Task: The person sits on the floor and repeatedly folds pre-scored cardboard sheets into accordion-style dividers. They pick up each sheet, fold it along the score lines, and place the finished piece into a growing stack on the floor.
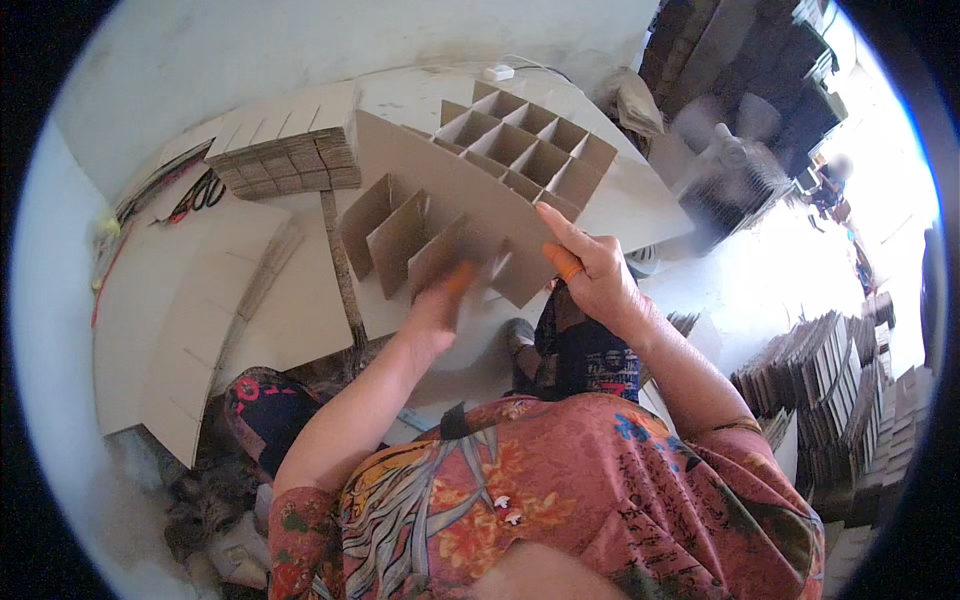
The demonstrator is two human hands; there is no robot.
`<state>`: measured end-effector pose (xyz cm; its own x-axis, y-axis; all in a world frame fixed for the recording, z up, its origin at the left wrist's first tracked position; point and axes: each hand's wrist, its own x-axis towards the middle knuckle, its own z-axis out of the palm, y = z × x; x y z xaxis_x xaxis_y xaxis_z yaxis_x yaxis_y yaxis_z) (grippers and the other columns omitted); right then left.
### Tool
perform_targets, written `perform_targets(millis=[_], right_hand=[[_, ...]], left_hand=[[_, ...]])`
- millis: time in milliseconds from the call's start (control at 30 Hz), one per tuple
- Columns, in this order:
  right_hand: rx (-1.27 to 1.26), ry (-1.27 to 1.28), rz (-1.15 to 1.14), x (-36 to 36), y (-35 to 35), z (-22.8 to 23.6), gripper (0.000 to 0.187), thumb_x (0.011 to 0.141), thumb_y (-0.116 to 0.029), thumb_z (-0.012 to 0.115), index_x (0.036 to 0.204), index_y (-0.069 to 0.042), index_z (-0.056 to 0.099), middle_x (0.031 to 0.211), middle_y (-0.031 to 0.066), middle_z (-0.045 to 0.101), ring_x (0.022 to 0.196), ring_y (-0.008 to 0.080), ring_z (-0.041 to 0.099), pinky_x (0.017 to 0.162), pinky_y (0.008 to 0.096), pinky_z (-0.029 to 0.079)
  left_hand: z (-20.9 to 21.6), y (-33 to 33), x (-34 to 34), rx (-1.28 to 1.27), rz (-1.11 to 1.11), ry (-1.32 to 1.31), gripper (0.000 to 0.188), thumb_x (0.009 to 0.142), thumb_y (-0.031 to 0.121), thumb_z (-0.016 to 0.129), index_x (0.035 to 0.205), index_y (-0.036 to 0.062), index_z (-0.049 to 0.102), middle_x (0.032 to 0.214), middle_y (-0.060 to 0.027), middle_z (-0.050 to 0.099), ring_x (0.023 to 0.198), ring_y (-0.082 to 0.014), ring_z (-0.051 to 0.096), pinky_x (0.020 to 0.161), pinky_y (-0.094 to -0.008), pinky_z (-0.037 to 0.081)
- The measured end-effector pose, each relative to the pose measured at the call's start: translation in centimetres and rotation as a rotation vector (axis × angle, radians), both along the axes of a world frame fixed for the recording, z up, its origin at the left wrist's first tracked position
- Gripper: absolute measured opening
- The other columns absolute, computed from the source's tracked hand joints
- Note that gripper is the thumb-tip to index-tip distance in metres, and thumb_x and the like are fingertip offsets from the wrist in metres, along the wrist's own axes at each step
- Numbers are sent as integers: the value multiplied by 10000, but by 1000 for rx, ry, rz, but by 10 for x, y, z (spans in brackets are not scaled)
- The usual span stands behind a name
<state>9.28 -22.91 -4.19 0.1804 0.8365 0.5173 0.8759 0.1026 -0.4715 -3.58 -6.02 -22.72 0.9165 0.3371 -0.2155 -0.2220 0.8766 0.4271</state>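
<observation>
A long flat cardboard strip [470, 195] is held up in front of me, with several short cardboard cross pieces [393, 232] standing out from its near side. My right hand [592, 268] grips the strip at its right end, thumb along the edge, an orange cover on one finger. My left hand [440, 305], partly blurred, is closed at the lower edge of one cross piece [436, 258]; its fingertips are partly hidden, and orange shows there too. Just beyond the strip, an assembled cardboard grid divider [520, 150] with open cells rests on the table.
A pale table [640, 200] spreads ahead. On it lie a stack of slotted cardboard [285, 150], black-handled scissors [200, 195] and large flat sheets [190, 300] at left. A fan [735, 170] stands at right, with cardboard piles [820, 385] on the floor.
</observation>
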Motion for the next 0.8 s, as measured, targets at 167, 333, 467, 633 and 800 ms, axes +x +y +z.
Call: perform_targets(millis=[167,333,467,633,800], right_hand=[[51,-101,24,0,0,2,527,815,8,607,1325,-30,483,882,246,638,820,403,647,696,409,524],[-165,-44,15,-22,12,22,598,820,9,621,1384,-41,429,1006,242,641,877,377,653,766,370,517],[-245,-49,5,-18,9,20,591,820,27,585,1386,-38,424,1033,245,639,920,402,635,787,387,514],[-123,-114,73,-10,8,15,580,827,28,574,1384,-36,424,1014,248,631,898,404,632,770,398,513],[-216,-72,25,-20,10,23,568,830,27,567,1378,-37,432,1034,249,628,920,404,632,790,387,513]], left_hand=[[3,-8,0,159,157,90,341,935,197,592,1244,56,554,1181,-89,625,1045,-209,615,915,-361,513],[-24,6,-5,583,141,119,349,937,175,582,1266,69,536,1187,-92,619,1053,-219,613,916,-364,514],[-3,-5,-6,165,119,49,349,951,191,558,1280,79,525,1202,-97,608,1064,-218,608,937,-371,507],[6,-5,-13,-95,46,-44,359,956,216,555,1288,86,518,1210,-90,603,1071,-219,603,931,-384,513],[7,5,-16,127,52,-6,369,948,179,558,1299,78,503,1225,-82,588,1085,-210,583,932,-357,497]])
